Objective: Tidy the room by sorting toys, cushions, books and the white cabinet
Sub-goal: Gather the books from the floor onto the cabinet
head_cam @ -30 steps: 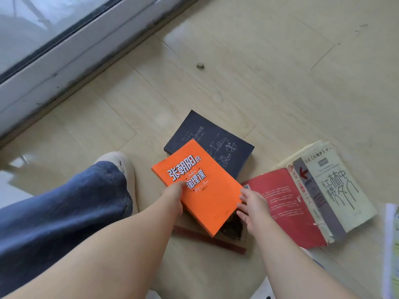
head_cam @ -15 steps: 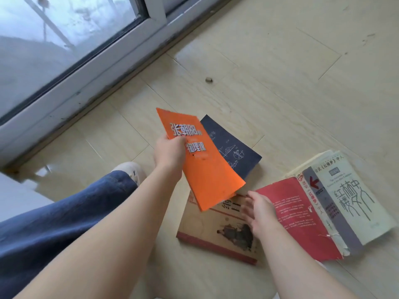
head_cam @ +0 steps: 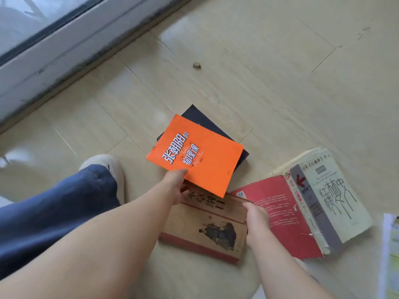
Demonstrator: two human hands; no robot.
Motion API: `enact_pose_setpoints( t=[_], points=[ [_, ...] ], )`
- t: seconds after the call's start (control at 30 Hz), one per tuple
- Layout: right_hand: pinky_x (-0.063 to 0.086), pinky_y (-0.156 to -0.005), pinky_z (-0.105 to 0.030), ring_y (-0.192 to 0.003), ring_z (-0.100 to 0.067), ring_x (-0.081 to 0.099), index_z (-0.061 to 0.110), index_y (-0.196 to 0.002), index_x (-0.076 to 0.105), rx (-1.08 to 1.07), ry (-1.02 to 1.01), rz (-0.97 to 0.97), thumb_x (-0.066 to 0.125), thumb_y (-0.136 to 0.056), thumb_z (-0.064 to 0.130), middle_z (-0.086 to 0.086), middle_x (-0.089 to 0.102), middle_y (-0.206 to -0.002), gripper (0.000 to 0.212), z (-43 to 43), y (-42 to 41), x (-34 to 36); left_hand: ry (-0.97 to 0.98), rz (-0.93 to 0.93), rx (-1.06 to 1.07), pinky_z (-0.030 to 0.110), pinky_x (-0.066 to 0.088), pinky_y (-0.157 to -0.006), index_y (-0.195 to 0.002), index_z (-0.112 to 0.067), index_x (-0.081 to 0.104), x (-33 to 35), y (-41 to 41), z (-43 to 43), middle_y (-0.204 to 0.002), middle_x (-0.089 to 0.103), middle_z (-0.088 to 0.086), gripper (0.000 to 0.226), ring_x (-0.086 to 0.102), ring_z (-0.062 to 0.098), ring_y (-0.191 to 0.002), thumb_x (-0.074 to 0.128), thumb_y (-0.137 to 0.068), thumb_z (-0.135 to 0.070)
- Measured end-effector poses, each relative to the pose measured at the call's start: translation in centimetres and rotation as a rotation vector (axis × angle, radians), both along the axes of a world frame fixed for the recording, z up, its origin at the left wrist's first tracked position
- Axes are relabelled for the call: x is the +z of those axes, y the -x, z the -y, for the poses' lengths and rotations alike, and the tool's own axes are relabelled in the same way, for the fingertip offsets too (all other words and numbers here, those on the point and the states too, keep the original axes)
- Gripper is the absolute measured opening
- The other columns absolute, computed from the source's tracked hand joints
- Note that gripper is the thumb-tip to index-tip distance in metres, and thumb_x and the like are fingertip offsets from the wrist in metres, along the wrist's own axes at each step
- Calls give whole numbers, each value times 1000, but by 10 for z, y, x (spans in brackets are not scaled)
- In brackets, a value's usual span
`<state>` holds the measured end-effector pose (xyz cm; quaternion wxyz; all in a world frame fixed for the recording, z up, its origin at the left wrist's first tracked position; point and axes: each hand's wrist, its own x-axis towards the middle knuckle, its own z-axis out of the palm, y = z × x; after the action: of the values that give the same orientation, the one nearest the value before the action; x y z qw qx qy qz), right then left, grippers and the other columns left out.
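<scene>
My left hand (head_cam: 176, 186) pinches the near corner of an orange book (head_cam: 198, 154) with white characters and holds it over a dark navy book (head_cam: 205, 123) lying on the floor. My right hand (head_cam: 255, 221) grips the right edge of a tan book (head_cam: 207, 229) with a figure drawing and a red strip, which lies flat between my forearms. To the right lies a worn book spread open face down, showing its red cover half (head_cam: 280, 212) and its pale cover half (head_cam: 332, 197) with large black characters.
The light wooden floor (head_cam: 269, 61) stretches ahead, with a small pebble-like bit (head_cam: 196, 65) on it. A window frame (head_cam: 64, 52) runs along the upper left. My blue-trousered leg (head_cam: 54, 203) and white shoe (head_cam: 112, 167) are at the left. Paper (head_cam: 391, 255) lies at the right edge.
My left hand has brought the orange book down from its tilted, raised position to over the navy book. My right hand moved from hovering open to gripping the tan book's edge.
</scene>
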<state>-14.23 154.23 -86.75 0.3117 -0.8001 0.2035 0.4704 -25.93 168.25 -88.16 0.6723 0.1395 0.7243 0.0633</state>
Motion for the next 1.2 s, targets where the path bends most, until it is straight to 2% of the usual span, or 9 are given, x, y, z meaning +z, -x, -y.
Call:
enact_pose_setpoints(
  t=[0.13, 0.2, 0.27, 0.37, 0.47, 0.57, 0.67, 1.07, 1.2],
  points=[
    [32, -102, -43, -126, -32, 39, 3, -133, 40, -18, 39, -92, 56, -91, 14, -15, 44, -135, 47, 11, 1, -5, -140, -408, -496, 47, 30, -110, -141, -12, 31, -18, 6, 3, -144, 32, 13, 71, 32, 33, -134, 60, -84, -45],
    [30, -103, -43, -130, -31, 36, 7, -139, 33, -16, 10, -147, 58, -90, 18, -13, 39, -142, 56, 13, 5, -4, -62, -342, -559, 44, 27, -112, -145, -10, 26, -21, 23, 12, -149, 27, 13, 80, 27, 32, -138, 58, -85, -52],
    [32, -98, -39, -129, -29, 37, 12, -142, 31, -14, -23, -180, 60, -89, 21, -11, 40, -142, 61, 17, 9, -9, 37, -171, -611, 37, 30, -108, -141, -9, 34, -23, 38, 23, -145, 38, 10, 73, 34, 28, -134, 62, -85, -46],
    [32, -99, -39, -128, -28, 39, 12, -141, 32, 15, -6, -176, 63, -87, 18, -10, 41, -141, 62, 23, 14, -11, 29, -118, -641, 29, 28, -93, -133, -8, 41, -11, 51, 28, -129, 47, 5, 50, 37, 24, -131, 61, -90, -23],
    [34, -100, -43, -126, -32, 41, 8, -139, 35, 52, 80, -165, 66, -83, 18, -12, 42, -140, 65, 32, 16, -15, 36, -116, -672, 30, 29, -98, -130, -5, 46, -10, 62, 26, -131, 50, 8, 40, 41, 25, -126, 56, -92, -10],
    [40, -102, -47, -117, -35, 50, 5, -132, 44, 80, 129, -185, 67, -84, 20, -15, 53, -128, 56, 39, 19, -15, 29, -145, -658, 32, 35, -96, -120, -10, 49, -17, 68, 31, -126, 53, 7, 37, 47, 23, -111, 63, -89, -23],
    [39, -103, -46, -117, -34, 50, 5, -129, 49, 132, 120, -206, 67, -86, 25, -15, 56, -125, 51, 42, 22, -9, -39, -194, -714, 38, 38, -101, -112, -19, 45, -14, 70, 34, -126, 48, 8, 44, 46, 25, -114, 67, -83, -43],
    [42, -94, -39, -113, -32, 53, 10, -123, 56, 281, 3, -87, 63, -84, 46, -11, 60, -120, 53, 46, 28, 65, -283, 34, -794, 28, 39, -91, -122, -15, 46, 78, 91, 42, -117, 57, 0, 37, 52, 17, -105, 58, -91, -31],
    [43, -100, -48, -107, -33, 58, 10, -119, 59, 270, -88, -68, 66, -82, 46, -12, 65, -112, 53, 40, 28, 105, -494, 41, -780, 26, 41, -90, -126, -13, 49, 122, 87, 35, -120, 60, 3, 34, 56, 18, -104, 50, -96, -30]
  ],
)
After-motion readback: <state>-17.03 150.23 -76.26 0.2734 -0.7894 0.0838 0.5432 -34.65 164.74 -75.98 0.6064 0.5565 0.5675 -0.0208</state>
